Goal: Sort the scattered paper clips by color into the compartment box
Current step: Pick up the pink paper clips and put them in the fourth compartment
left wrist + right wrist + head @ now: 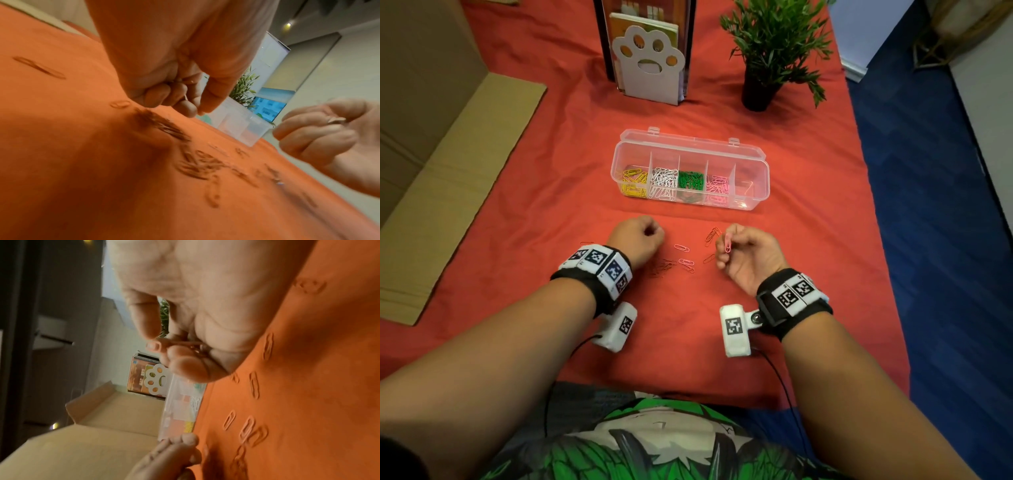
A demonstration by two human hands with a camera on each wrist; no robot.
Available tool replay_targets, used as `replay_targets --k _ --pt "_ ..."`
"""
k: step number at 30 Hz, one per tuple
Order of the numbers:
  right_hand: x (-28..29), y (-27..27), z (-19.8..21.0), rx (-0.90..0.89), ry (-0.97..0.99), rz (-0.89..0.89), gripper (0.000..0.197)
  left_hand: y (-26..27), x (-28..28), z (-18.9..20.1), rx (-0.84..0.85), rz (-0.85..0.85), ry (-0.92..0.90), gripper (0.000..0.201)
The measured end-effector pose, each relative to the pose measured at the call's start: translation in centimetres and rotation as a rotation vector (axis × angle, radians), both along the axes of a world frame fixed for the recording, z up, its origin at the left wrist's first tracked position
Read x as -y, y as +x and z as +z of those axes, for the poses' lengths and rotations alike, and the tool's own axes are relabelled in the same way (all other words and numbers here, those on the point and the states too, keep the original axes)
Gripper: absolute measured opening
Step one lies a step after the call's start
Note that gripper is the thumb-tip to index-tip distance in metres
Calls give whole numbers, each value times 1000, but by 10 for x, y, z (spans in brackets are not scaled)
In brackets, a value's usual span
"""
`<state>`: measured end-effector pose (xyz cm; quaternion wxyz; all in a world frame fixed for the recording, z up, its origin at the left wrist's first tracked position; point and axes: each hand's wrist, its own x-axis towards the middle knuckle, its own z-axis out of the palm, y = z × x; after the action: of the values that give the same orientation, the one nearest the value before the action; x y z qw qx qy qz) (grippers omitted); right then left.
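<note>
Pink paper clip point(728, 242) stands nearly upright, pinched in the right hand point(746, 255), just in front of the compartment box point(690, 170). Left wrist view: left hand point(174, 65) curled (something thin between fingertips, unclear). Right wrist view: clip point(180, 343) blurred.

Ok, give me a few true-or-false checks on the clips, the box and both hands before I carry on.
1. The right hand pinches a pink clip. True.
2. The box has its lid shut. False: the lid is open.
3. Green clips fill the middle compartment. True.
4. Every clip is already in the box. False: loose clips lie on the red cloth between the hands.
5. The left hand lies flat and open. False: its fingers are curled.
</note>
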<state>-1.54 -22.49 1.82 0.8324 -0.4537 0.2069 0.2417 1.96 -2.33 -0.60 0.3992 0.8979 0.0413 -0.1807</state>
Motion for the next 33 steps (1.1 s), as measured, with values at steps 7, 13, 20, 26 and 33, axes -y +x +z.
replay_targets --k 7,13,20,26,33 --pt "-22 9 -5 -218 -42 -1 17 3 -19 -8 -16 -8 190 32" --pt "-37 5 -16 73 -970 407 21 -1 -22 -3 -100 -63 200 34" --pt "-55 2 -21 423 -1557 686 18 11 -13 1 209 -51 450 26" --pt "-63 -1 -16 551 -1693 764 27 19 -9 -4 166 -208 502 20" --pt "-43 5 -19 487 -1640 742 21 14 -3 4 23 -89 108 10"
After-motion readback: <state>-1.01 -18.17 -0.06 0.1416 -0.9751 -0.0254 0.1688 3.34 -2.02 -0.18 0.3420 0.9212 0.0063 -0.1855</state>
